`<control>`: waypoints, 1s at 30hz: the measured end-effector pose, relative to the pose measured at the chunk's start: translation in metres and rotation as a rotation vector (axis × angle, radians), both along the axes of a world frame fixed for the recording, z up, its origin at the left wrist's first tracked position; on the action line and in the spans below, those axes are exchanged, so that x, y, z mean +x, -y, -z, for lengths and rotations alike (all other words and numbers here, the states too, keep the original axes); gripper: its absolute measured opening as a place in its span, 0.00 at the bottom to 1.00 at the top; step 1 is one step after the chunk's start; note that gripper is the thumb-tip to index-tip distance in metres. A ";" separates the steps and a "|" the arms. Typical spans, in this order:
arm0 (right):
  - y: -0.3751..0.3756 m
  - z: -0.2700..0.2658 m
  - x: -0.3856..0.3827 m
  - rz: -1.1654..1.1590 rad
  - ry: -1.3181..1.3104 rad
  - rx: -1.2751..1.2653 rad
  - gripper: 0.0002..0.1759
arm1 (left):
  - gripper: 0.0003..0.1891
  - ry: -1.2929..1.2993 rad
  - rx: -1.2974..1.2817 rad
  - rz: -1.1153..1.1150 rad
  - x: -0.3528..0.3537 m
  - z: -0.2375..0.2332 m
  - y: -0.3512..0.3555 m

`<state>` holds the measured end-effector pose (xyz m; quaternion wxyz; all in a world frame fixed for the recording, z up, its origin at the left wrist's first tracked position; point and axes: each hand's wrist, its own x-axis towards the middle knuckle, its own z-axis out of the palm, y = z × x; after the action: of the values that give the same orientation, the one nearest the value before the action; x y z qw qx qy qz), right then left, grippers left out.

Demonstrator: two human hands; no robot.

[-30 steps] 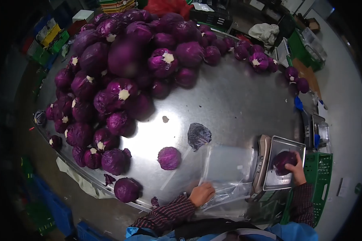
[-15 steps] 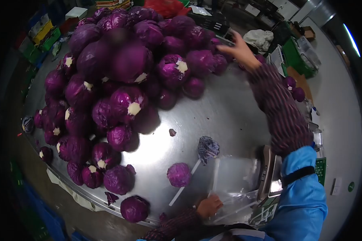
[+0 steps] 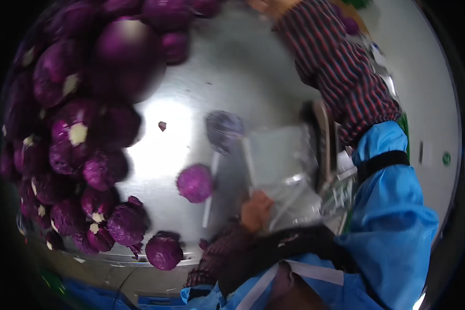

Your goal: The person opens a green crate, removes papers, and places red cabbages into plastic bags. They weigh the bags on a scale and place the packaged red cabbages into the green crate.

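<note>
Cabbages (image 3: pixel 64 137), purple with pale cut stems, crowd the metal table (image 3: pixel 248 67) well to the left of both hands. Much nearer the left hand, up and to its left, one small cabbage (image 3: pixel 195 183) sits alone. Just beyond that lies a dark, blurred leaf (image 3: pixel 225 129), farther from the person than the left hand.

The left hand (image 3: pixel 257 211) is low in the view, at the left edge of a clear plastic bag (image 3: pixel 294 204). Its fingers look curled, but blur hides whether they pinch the plastic; I cannot tell. It has stayed beside the bag over the last second.

The right hand is what has changed. A second ago it held a cabbage on the scale; now the right hand (image 3: pixel 274 7) is far out ahead of the left, partly cut off by the top edge. Whether it is spread, pressed together or gripping anything cannot be told. Neither hand is at the scale (image 3: pixel 323 144) now, so that spot appears unattended while the bag stays by the left hand. The scale stands right of the bag, its pan mostly hidden by the right arm's striped sleeve (image 3: pixel 325 57).
</note>
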<state>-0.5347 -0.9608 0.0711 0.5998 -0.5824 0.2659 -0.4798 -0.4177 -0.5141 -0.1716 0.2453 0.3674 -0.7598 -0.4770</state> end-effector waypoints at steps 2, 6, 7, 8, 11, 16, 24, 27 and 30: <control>-0.104 -0.024 -0.034 0.147 -0.174 0.159 0.30 | 0.05 0.044 0.031 0.027 -0.001 -0.006 0.001; -0.311 -0.007 -0.085 0.003 -0.074 0.534 0.53 | 0.06 0.084 0.059 0.081 -0.011 -0.026 0.012; -0.366 0.025 -0.095 -0.022 -0.040 0.751 0.55 | 0.06 -0.072 0.181 -0.028 -0.019 -0.039 0.016; -0.410 0.038 -0.095 -0.039 0.025 0.912 0.52 | 0.07 -0.222 0.305 -0.137 -0.023 -0.046 0.016; -0.524 0.096 -0.096 0.135 0.098 0.976 0.35 | 0.08 0.055 0.183 0.021 -0.025 -0.044 0.012; -0.558 0.114 -0.106 0.321 0.297 0.812 0.34 | 0.09 0.151 0.227 -0.032 -0.039 -0.061 -0.004; -0.555 0.121 -0.133 -0.024 0.320 0.697 0.42 | 0.13 -0.154 0.129 0.104 -0.067 -0.075 -0.041; -0.567 0.140 -0.151 0.138 0.319 0.828 0.34 | 0.09 0.187 -0.100 -0.019 -0.059 -0.059 -0.044; -0.582 0.102 -0.171 -0.044 0.420 0.775 0.42 | 0.07 0.393 -0.237 -0.139 -0.070 -0.067 -0.061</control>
<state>-0.7057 -0.3785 -0.0306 0.8251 -0.2096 0.2859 -0.4399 -0.4876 -0.4534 -0.1041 0.1664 0.4733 -0.8165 -0.2855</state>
